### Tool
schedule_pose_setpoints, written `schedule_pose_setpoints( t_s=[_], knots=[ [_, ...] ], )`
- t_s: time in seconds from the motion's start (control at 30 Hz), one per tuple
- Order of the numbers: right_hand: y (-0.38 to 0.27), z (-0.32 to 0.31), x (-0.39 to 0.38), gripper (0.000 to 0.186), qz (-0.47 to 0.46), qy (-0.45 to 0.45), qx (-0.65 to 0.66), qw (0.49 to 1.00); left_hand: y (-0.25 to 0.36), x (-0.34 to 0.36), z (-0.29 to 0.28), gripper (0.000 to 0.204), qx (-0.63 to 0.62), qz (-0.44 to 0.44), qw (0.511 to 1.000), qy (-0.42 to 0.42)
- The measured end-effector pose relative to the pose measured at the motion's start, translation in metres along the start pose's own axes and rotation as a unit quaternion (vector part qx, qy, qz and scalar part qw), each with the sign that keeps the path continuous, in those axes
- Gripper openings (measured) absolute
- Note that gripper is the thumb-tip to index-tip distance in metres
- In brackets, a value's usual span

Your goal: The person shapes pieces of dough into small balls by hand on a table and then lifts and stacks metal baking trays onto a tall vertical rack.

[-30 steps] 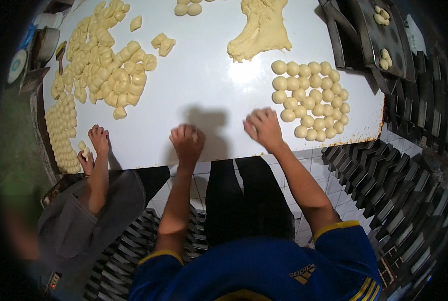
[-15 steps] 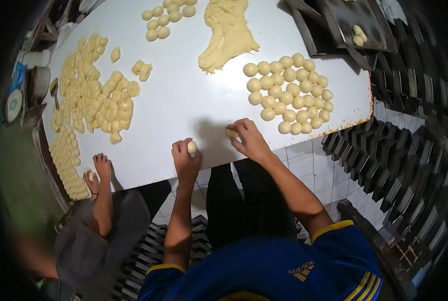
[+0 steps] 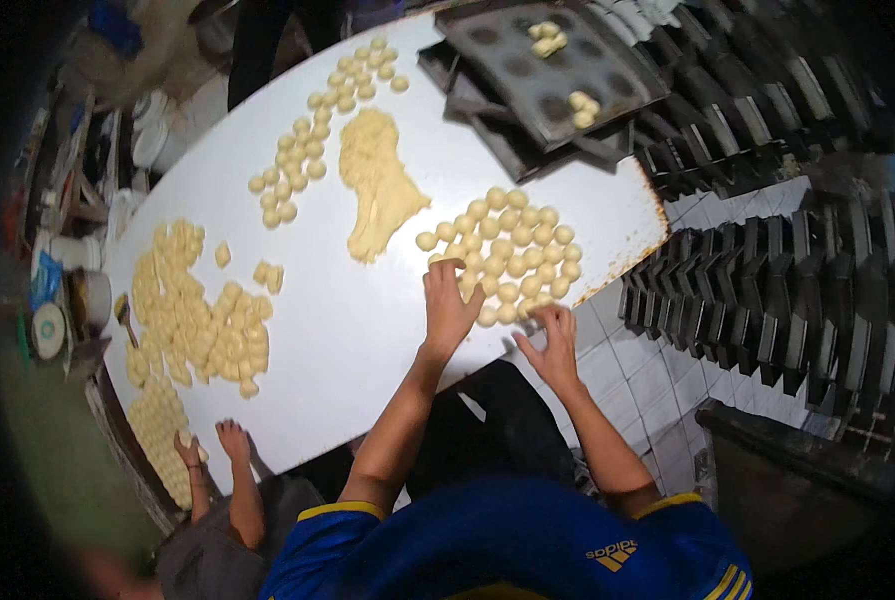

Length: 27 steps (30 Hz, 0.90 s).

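Dozens of smooth, round, pale-yellow dough balls (image 3: pixel 516 266) cluster on the white, smooth-topped table (image 3: pixel 332 360). Our left hand (image 3: pixel 450 312) is at the cluster's left edge, our right hand (image 3: pixel 559 352) at its near edge; both thumbs spread from the fingers. Contact beneath the fingertips: we cannot tell. Soft dough, we judge, wants light fingertips and small gaps.

- Tabletop (image 3: pixel 332 350) left of centre: open lane between dough pieces (image 3: pixel 192 320) and left hand (image 3: pixel 449 308).
- Dough slab (image 3: pixel 375 190) narrows its upper end.
- Tray stack (image 3: pixel 517 80) bars the upper right.
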State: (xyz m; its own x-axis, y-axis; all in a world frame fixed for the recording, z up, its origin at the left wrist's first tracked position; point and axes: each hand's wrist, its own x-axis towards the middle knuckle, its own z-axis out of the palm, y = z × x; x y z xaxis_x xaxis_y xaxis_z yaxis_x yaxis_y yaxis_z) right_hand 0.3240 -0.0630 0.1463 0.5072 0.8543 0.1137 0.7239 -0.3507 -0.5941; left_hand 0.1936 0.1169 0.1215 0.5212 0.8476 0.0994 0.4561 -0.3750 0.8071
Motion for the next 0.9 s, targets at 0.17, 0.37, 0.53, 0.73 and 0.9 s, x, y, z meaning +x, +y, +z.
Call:
schedule_pose_setpoints(
  t_s=[0.17,0.37,0.53,0.73,0.9],
  knots=[
    [0.106,-0.042,-0.121,0.04,0.15,0.042,-0.031,0.987,0.058,0.124,0.05,0.057,-0.345,-0.134,0.925,-0.086],
    [0.194,-0.116,-0.282,0.03,0.382,0.23,0.008,0.895,0.051,0.285,0.123,0.06,-0.414,-0.326,0.838,-0.143],
    [0.256,-0.162,-0.359,0.023,0.501,0.27,0.067,0.82,0.016,0.304,0.155,0.03,-0.493,-0.326,0.795,-0.136],
    [0.344,-0.199,-0.312,0.016,0.313,0.222,-0.049,0.922,0.063,0.292,0.157,0.017,-0.481,-0.259,0.835,-0.068],
    [0.303,-0.272,-0.147,0.018,0.298,0.203,0.151,0.921,0.116,0.213,0.102,0.021,-0.577,-0.207,0.79,0.015]
  ],
)
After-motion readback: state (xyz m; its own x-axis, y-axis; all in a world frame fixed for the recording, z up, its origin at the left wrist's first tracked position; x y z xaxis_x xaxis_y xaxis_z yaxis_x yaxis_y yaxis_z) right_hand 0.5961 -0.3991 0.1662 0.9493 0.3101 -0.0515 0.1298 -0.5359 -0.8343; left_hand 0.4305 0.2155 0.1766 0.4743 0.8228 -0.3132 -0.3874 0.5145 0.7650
